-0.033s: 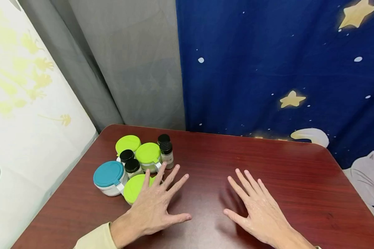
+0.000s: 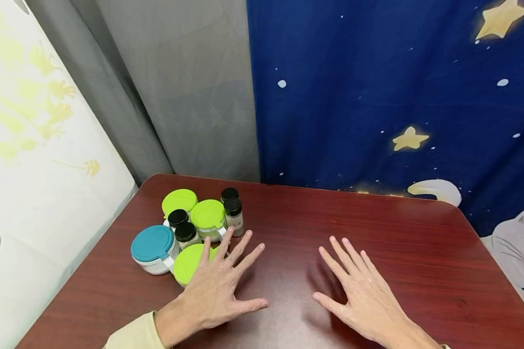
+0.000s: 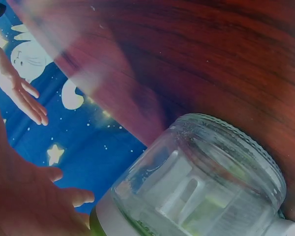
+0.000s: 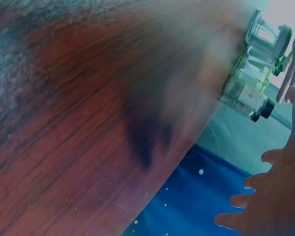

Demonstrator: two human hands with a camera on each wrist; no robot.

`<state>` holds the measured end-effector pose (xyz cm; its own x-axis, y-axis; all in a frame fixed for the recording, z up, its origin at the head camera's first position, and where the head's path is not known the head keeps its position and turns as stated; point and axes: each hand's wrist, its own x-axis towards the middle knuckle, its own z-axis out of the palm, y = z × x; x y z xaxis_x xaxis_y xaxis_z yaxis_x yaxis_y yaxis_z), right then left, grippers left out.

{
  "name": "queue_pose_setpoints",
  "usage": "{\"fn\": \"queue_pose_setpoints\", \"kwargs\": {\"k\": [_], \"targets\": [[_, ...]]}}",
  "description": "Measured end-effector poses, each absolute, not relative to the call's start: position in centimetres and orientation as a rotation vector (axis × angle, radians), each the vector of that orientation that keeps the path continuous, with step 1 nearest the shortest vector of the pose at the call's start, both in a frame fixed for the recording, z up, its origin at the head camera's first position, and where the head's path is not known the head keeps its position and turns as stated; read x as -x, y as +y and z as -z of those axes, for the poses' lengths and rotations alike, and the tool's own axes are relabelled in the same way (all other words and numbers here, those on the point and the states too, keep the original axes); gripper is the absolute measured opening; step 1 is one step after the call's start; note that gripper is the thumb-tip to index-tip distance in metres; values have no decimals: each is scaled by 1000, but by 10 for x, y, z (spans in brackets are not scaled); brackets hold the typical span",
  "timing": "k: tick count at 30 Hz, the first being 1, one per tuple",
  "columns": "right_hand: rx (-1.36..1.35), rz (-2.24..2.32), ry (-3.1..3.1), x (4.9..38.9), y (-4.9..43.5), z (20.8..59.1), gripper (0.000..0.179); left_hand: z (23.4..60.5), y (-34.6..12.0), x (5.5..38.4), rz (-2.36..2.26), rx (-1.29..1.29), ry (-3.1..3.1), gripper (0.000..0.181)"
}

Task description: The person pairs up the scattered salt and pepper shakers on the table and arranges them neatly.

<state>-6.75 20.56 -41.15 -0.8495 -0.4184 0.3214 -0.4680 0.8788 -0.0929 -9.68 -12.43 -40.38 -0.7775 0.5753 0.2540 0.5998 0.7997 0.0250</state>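
Note:
My left hand (image 2: 216, 287) is spread palm down above the table, fingers straight, holding nothing. It partly covers the nearest green-lidded jar (image 2: 186, 265). In the left wrist view that hand's fingers (image 3: 74, 195) extend beside a clear glass jar (image 3: 201, 182). The right hand (image 2: 367, 296) hovers with fingers fanned out over bare wood, its shadow beneath. Two more green-lidded jars (image 2: 207, 214) stand behind, along with a blue-lidded jar (image 2: 152, 244) at the left. Among them are several small black-capped shaker bottles (image 2: 234, 220), one showing a pale label.
All the jars cluster on the left part of a dark reddish wooden table (image 2: 297, 228) with rounded far corners. A grey curtain (image 2: 192, 97) and a blue starry curtain (image 2: 353, 97) hang behind its far edge. White patterned cloth (image 2: 35, 160) slopes along the left side.

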Motion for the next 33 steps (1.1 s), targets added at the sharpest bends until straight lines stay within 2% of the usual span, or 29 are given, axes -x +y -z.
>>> {"fn": "queue_pose_setpoints", "kwargs": {"k": [6,11,19,23,27,30,33], "targets": [[-695,-273,-2702,70,204,413,78,403,-123,98,144,907,-2751,98],[-752,-348,-2639,83,195,410,73,401,-133,98,158,889,-2643,86],[-889,-512,-2612,131,138,398,73,400,-172,91,153,697,-2491,72],[-966,-523,-2611,166,97,402,77,402,-177,80,54,633,-2463,81],[-964,-510,-2625,194,64,403,82,405,-178,75,23,558,-2479,77],[-918,-571,-2672,203,52,401,78,404,-178,77,12,519,-2539,68],[-891,-674,-2685,209,46,400,66,400,-179,78,-26,482,-2613,64]]}}
